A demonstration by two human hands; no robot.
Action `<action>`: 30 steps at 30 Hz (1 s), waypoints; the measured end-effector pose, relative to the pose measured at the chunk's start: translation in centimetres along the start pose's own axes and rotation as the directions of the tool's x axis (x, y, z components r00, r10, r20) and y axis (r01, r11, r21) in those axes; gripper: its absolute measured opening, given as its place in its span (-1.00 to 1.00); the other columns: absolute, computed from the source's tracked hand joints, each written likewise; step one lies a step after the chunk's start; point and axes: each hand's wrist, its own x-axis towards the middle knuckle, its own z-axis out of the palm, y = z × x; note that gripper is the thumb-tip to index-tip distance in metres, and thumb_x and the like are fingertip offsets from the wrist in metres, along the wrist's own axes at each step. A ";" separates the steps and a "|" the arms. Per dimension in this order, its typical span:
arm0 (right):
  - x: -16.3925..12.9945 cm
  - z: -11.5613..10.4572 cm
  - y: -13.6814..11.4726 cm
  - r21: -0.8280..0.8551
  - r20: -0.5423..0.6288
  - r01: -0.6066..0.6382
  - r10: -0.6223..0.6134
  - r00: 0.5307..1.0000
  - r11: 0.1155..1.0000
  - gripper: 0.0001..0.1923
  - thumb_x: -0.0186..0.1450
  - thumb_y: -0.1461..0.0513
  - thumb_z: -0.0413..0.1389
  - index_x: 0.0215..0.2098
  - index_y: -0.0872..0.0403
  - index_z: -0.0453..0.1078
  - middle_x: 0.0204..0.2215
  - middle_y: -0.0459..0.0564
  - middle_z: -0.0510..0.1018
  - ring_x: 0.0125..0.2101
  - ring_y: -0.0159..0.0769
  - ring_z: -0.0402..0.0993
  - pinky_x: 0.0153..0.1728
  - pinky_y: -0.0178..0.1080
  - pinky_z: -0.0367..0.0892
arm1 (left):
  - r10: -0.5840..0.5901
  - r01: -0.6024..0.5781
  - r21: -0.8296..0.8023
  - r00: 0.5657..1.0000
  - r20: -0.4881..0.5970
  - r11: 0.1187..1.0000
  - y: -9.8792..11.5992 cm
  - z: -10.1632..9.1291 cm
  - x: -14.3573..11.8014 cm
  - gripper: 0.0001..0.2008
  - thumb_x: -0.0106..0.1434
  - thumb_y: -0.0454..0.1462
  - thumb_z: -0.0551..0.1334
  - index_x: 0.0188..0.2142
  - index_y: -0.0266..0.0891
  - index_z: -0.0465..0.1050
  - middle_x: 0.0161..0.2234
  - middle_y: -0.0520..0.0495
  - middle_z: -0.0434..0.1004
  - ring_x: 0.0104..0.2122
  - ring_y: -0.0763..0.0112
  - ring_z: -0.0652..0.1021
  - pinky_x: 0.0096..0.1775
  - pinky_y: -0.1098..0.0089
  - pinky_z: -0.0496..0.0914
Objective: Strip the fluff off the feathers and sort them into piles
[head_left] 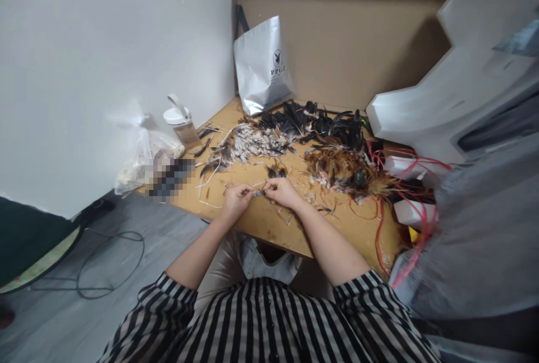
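Observation:
Over the front part of the wooden table, my left hand and my right hand are close together, both with fingers pinched. Between the fingertips is a small dark-and-pale feather piece, partly covered by the fingers. Just beyond my right hand lie a few dark brown feathers. Farther back spreads a pile of whitish, fluffy-ended feathers, with long black feathers behind it. On the right is a heap of golden-brown feathers.
A silver bag leans against the cardboard panel. At left stand a lidded bottle and a clear plastic bag. Red strings hang at the right near white boxes. A black cable lies on the floor.

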 end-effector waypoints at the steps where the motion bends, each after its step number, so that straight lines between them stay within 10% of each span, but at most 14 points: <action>1: 0.0 0.0 -0.1 0.027 -0.021 -0.008 0.009 1.000 1.000 -0.85 0.04 0.24 0.01 -0.49 0.14 0.38 -0.73 -0.16 0.38 -0.73 -0.52 0.28 -0.67 -0.47 0.11 | -0.036 0.036 -0.045 0.999 -0.003 0.998 0.0 0.0 0.0 -0.89 0.02 -0.26 0.18 -0.48 -0.25 0.43 -0.52 -0.04 0.49 -0.53 0.46 0.46 -0.45 0.46 0.33; 10: -0.1 -0.2 -1.6 0.191 -0.172 0.044 -0.011 0.985 0.981 -0.85 0.04 0.23 0.03 -0.46 0.16 0.36 -0.66 -0.07 0.45 -0.66 -0.43 0.38 -0.62 -0.41 0.22 | -0.276 0.268 -0.454 0.960 0.050 0.850 0.5 0.0 0.0 -0.82 -0.03 -0.21 0.23 -0.48 -0.31 0.34 -0.57 -0.06 0.48 -0.52 0.42 0.50 -0.43 0.41 0.39; 24: -0.5 -0.5 -2.6 0.060 -0.338 0.221 -0.189 0.922 0.973 -0.81 0.10 0.21 0.03 -0.38 0.13 0.41 -0.41 0.02 0.51 -0.42 -0.35 0.41 -0.38 -0.31 0.29 | -0.431 0.478 -0.729 0.860 0.274 0.490 3.0 -0.4 1.0 -0.69 -0.08 -0.19 0.29 -0.38 -0.34 0.31 -0.48 -0.09 0.48 -0.53 0.48 0.50 -0.54 0.56 0.33; 30: -0.5 -0.3 -2.7 0.080 -0.310 0.204 -0.170 0.935 0.976 -0.80 0.10 0.18 0.03 -0.39 0.13 0.41 -0.44 0.00 0.49 -0.48 -0.39 0.36 -0.44 -0.35 0.25 | -0.444 0.477 -0.736 0.856 0.264 0.481 2.8 0.1 1.5 -0.64 -0.20 -0.29 0.36 -0.38 -0.32 0.30 -0.54 0.00 0.45 -0.54 0.52 0.48 -0.50 0.55 0.34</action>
